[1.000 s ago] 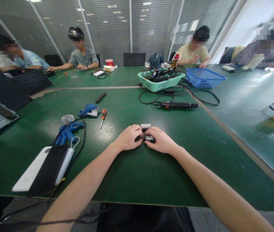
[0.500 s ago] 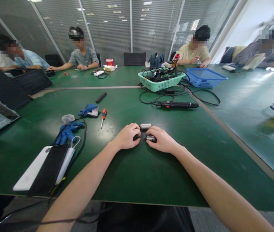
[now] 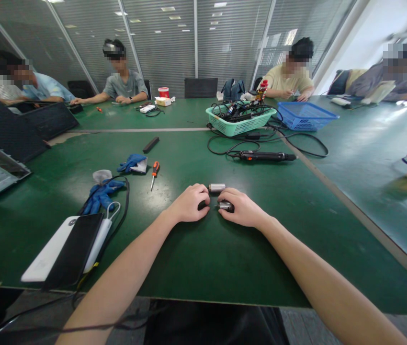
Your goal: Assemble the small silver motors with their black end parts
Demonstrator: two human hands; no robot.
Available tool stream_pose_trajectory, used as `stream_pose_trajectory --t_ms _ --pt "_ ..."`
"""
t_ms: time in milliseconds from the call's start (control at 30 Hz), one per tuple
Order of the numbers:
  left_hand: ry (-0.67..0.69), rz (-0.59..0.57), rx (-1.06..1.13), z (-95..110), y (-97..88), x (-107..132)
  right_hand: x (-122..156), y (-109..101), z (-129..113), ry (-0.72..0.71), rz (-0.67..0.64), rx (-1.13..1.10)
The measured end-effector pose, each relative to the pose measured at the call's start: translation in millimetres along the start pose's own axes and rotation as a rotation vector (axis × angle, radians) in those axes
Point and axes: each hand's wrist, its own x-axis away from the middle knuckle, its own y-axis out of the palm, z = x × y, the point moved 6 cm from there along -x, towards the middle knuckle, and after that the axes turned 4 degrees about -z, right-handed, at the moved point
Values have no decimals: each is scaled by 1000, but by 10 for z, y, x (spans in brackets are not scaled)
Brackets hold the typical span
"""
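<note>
Both hands down on the green tabletop (image 3: 203,249), knuckles up, curled toward each other around a small dark-and-metal part. Left hand (image 3: 190,203) closed loosely over the dark end of the small part (image 3: 213,206); right hand (image 3: 241,210) pinching the shiny metal end, fingertips (image 3: 225,199) folded over it. Long axis of the part running left to right, bridging the narrow gap between the two hands, so each hand at one end and neither clearly nearer. How firmly either grip bites: cannot tell, fingers hiding most of it. Just beyond the fingertips, apart from them, a short silver cylinder (image 3: 217,188) lying on its side, also left to right, a touch closer to the right hand. Farther left, an orange-handled screwdriver (image 3: 153,173) pointing toward the near edge, well apart from both hands.
</note>
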Motion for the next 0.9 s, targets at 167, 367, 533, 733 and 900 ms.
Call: stream_pose_trajectory --t_ms 167,367,533,733,900 --pt "7 -5 6 16 -18 -1 0 -4 -1 13 -13 6" --pt "5 -4 14 4 -11 4 10 5 22 18 -14 14" --pt "1 4 17 4 -6 -1 13 7 26 26 -14 16" --pt "-1 11 23 6 -17 -1 12 17 34 22 -12 22" --pt "-5 11 23 -15 -5 5 14 26 48 32 -19 28"
